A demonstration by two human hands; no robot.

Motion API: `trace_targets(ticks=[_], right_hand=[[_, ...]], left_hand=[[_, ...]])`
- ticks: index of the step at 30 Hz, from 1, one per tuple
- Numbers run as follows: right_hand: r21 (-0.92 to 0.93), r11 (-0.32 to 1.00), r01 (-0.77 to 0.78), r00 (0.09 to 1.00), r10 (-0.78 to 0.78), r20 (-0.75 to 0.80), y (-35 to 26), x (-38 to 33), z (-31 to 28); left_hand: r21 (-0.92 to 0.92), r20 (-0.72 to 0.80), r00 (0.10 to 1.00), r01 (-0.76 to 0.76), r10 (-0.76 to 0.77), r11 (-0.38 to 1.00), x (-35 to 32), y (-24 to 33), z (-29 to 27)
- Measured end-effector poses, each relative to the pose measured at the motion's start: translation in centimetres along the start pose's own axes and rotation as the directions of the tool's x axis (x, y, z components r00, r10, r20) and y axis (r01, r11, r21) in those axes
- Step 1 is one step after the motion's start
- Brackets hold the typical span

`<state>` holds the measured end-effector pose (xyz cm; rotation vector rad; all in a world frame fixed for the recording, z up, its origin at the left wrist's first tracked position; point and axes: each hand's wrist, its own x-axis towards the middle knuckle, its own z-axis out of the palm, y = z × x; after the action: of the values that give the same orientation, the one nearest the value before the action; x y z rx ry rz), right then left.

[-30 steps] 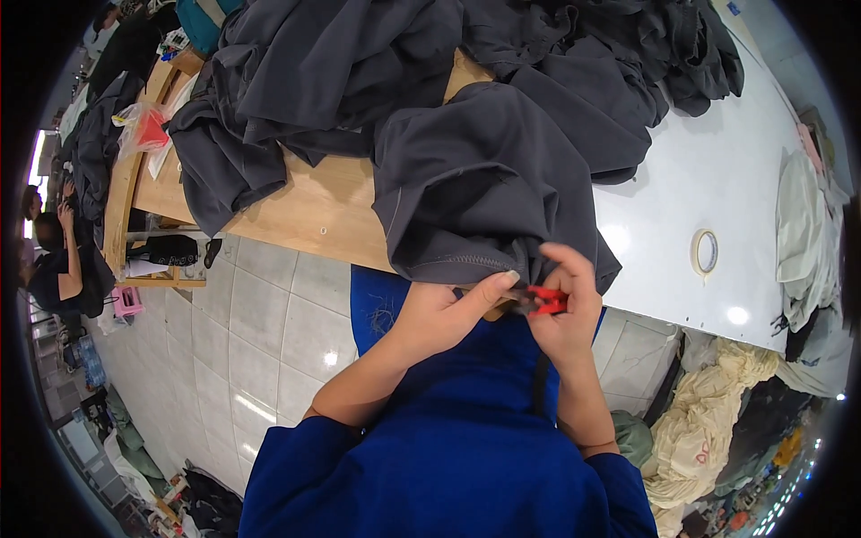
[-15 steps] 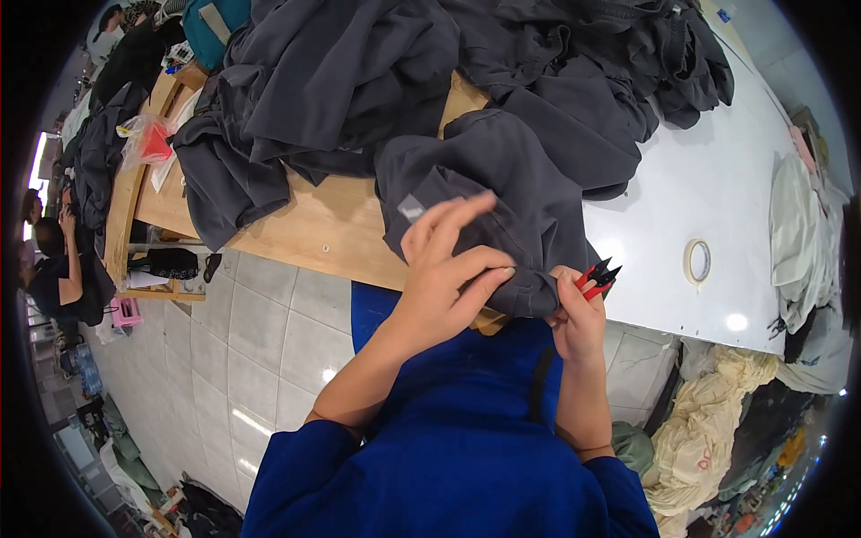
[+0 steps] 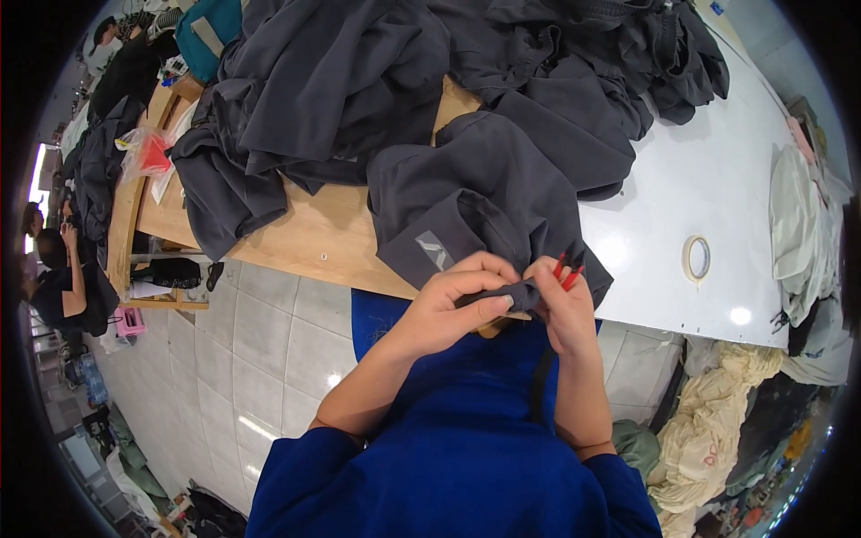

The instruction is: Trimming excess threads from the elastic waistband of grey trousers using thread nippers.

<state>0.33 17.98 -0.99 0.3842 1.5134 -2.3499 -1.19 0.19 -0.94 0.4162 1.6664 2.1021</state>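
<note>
A dark grey garment (image 3: 511, 170) lies bunched over the near table edge in front of me. My left hand (image 3: 448, 309) pinches a fold of its edge between thumb and fingers. Right beside it, my right hand (image 3: 565, 309) is closed at the same edge, its fingertips on the cloth. Tucked in that hand is a pair of red thread snips (image 3: 569, 272), with dark blades pointing up and away from me. A clear, shiny sticker (image 3: 433, 251) shows on the garment just beyond my left hand. The cloth between my fingers is partly hidden.
More dark grey garments (image 3: 350, 81) are heaped across the wooden table (image 3: 332, 220) and the white tabletop (image 3: 646, 233). A tape roll (image 3: 696, 258) lies to the right. Cream cloth (image 3: 713, 430) is piled below right. At far left a person (image 3: 67, 278) is at work.
My left hand has come down and right, its raised fingers now closing on the cloth. The right hand has shifted slightly left, and the snips point more upward. The sticker is uncovered.
</note>
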Motion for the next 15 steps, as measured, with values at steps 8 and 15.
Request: trace_targets(ticks=[8,15], right_hand=[[0.035,0.965,0.26,0.954,-0.252,-0.161,0.0,-0.1,2.5],[-0.627,0.477,0.616,0.695,-0.704,0.147,-0.2,-2.2,1.8]], left_hand=[[-0.313,-0.216,0.975,-0.114,0.046,0.943,-0.4,-0.4,0.6],[-0.137,-0.36,0.93,-0.136,0.079,0.981,-0.4,-0.2,1.1]])
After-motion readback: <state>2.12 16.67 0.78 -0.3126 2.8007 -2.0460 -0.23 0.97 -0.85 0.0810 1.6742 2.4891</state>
